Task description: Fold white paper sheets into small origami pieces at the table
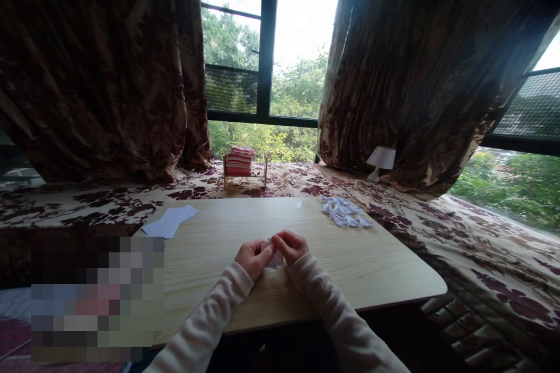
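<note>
Between my two hands, just above the near middle of the table, is a small piece of folded white paper [275,261]. My left hand [254,259] pinches its left side, thumb on top. With thumb and fingertips closed, my right hand [290,246] grips the paper's upper edge, almost touching the left fingertips. The fingers cover part of the paper, so its exact folds are hard to make out. Several folded white paper pieces [345,213] lie grouped at the table's back right. Flat white sheets [170,221] rest at the back left.
The pale wooden table [385,274] has a rounded right corner. Behind it, a flower-patterned cloth [293,180] covers a ledge bearing a small rack [259,178] of red-and-white striped folded cloths [240,161] and a white lamp [382,158]. A blurred patch hides the lower left.
</note>
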Demonstrator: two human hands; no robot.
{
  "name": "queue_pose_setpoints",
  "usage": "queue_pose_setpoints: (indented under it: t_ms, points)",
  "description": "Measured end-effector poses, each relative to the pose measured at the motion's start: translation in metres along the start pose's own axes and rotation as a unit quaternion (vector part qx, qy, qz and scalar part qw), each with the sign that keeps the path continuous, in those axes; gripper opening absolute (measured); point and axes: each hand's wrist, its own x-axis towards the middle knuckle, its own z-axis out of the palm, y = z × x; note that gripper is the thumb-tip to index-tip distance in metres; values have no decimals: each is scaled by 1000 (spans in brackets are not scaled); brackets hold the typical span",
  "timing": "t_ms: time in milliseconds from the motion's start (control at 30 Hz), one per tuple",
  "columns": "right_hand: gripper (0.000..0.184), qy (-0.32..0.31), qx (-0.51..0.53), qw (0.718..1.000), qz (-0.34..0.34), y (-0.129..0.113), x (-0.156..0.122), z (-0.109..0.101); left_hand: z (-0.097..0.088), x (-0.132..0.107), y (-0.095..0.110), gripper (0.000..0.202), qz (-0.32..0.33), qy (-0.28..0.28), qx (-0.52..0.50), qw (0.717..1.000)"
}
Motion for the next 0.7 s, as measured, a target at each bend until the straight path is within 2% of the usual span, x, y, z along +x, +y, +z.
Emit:
queue_pose_setpoints:
  t_ms: [233,467,700]
  points:
    - [24,-3,3,1000,-4,-1,-1,2,0,-1,-3,23,7,15,5,1000]
    - [27,3,8,1000,0,-2,1,-2,-3,0,5,16,-4,-22,-8,1000]
    - [25,-17,6,1000,13,-4,1,-4,0,1,-3,17,1,7,-3,1000]
